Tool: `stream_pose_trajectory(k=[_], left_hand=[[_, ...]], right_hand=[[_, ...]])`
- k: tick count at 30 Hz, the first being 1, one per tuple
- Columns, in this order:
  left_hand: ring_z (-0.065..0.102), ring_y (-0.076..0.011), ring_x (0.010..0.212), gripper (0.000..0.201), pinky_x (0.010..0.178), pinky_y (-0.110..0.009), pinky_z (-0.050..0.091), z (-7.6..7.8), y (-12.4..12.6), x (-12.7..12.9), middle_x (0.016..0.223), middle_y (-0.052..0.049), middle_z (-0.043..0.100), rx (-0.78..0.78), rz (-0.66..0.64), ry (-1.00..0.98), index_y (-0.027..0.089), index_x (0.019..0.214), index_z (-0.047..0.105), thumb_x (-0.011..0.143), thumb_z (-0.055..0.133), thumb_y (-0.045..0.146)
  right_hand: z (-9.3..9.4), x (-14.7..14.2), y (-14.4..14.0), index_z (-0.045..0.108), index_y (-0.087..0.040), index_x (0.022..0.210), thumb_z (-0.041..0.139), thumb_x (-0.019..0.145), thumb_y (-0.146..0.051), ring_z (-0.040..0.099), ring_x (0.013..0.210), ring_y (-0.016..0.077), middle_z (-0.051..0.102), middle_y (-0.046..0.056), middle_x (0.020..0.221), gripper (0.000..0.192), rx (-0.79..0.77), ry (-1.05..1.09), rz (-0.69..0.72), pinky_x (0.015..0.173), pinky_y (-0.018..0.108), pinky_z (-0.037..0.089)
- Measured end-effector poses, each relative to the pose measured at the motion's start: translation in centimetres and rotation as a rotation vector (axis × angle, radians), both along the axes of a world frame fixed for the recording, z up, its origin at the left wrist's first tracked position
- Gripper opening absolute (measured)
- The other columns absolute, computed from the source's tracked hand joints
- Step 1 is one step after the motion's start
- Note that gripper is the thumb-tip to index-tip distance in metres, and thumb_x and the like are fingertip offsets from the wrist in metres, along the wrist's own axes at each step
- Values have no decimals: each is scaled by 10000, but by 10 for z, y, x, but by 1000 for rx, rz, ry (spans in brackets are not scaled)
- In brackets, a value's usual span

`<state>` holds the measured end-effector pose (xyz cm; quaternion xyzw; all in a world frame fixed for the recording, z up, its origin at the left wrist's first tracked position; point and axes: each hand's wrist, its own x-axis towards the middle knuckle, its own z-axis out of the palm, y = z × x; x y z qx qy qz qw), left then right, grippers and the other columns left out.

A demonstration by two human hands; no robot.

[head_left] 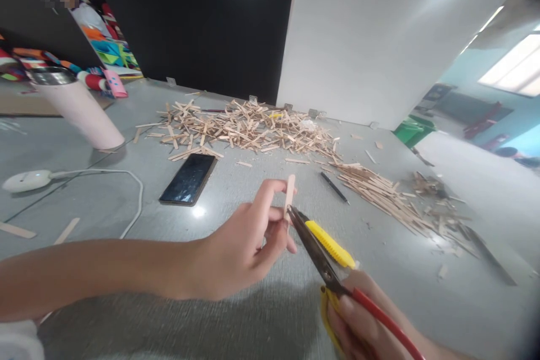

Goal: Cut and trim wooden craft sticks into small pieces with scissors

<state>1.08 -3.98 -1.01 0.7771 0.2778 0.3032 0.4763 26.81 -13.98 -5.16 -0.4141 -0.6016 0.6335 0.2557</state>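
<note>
A pale wooden craft stick (289,190) stands nearly upright, pinched between the fingers of my left hand (242,242). My right hand (358,315) is wrapped round a pair of scissors (323,267) with one yellow and one red handle. The dark blade tips reach the craft stick near its lower part, close to my left fingertips; whether they cut into it I cannot tell. Just behind the blades, a yellow utility knife (331,243) lies on the grey table (248,320), partly covered by the scissors.
A loose heap of craft sticks (253,129) spreads along the back, with a sorted bundle (379,194) to the right. A black pen (334,187), a phone (189,179), a pink tumbler (80,107), a white mouse (27,181) with its cable, and a metal ruler-like strip (491,256) lie around.
</note>
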Motion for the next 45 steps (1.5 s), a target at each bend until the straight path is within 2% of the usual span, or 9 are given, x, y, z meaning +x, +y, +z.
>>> stream_pose_trajectory(k=[4, 8, 12, 16, 21, 27, 32, 37, 45], left_hand=[[766, -173, 770, 346, 575, -218, 548, -2, 0, -1, 904, -28, 781, 18, 3, -5, 282, 1338, 292, 1086, 522, 222], [742, -156, 712, 405, 530, -193, 504, -1, -1, -2, 909, -26, 801, 59, 8, 6, 287, 1342, 299, 1051, 557, 176], [729, -146, 690, 388, 511, -175, 480, 1, -3, -2, 867, -4, 795, 84, 22, 16, 293, 1346, 303, 1061, 540, 177], [773, -167, 781, 352, 577, -196, 553, -1, -4, -2, 865, -5, 765, 22, 7, -16, 288, 1368, 292, 1099, 513, 236], [786, -182, 839, 387, 595, -206, 573, 1, -3, -2, 943, -45, 780, 4, 5, -20, 278, 1441, 314, 1111, 513, 257], [788, -191, 838, 219, 625, -231, 607, 4, 5, 2, 902, -31, 757, -156, -30, -40, 254, 1337, 412, 1133, 478, 297], [770, -161, 782, 242, 645, -222, 572, -1, 14, 0, 900, 4, 745, -46, -9, 9, 252, 1266, 445, 1062, 562, 193], [717, -128, 711, 335, 619, -202, 514, -1, 23, -6, 889, 21, 765, 148, -5, 141, 251, 1269, 493, 982, 600, 116], [728, -138, 655, 201, 574, -215, 494, 1, 28, -2, 840, 20, 758, 92, 1, 176, 242, 1185, 496, 1012, 577, 182]], right_hand=[[-1, -3, 3, 501, -222, 648, 437, 1062, -746, 396, 452, 80, 472, -33, 542, 671, 14, 8, 17, 417, 220, 300], [-7, -9, -4, 451, -239, 620, 492, 1036, -750, 317, 445, 70, 400, -66, 528, 661, -21, 88, -143, 402, 202, 300], [-7, -12, -8, 466, -235, 599, 497, 1023, -780, 336, 451, 73, 430, -53, 518, 692, -38, 69, -56, 404, 202, 303], [1, -16, -5, 437, -241, 608, 446, 1016, -820, 319, 423, 61, 404, -62, 505, 708, 6, 14, -187, 393, 212, 247], [15, -18, 4, 425, -245, 608, 537, 943, -870, 340, 410, 59, 416, -57, 511, 717, -30, 16, -7, 384, 228, 229], [2, -12, -9, 469, -236, 687, 549, 1015, -767, 299, 457, 69, 396, -79, 522, 629, -53, -5, -237, 402, 212, 218], [4, -5, -4, 474, -226, 637, 501, 1086, -675, 368, 391, 53, 445, -71, 455, 636, -151, -34, -147, 408, 187, 288], [12, 1, 6, 465, -240, 521, 543, 975, -794, 335, 267, 59, 345, -87, 332, 720, -334, -76, -130, 280, 160, 241], [8, 17, 17, 505, -237, 467, 580, 852, -790, 380, 208, 93, 400, -47, 300, 678, -524, -50, -114, 232, 175, 362]])
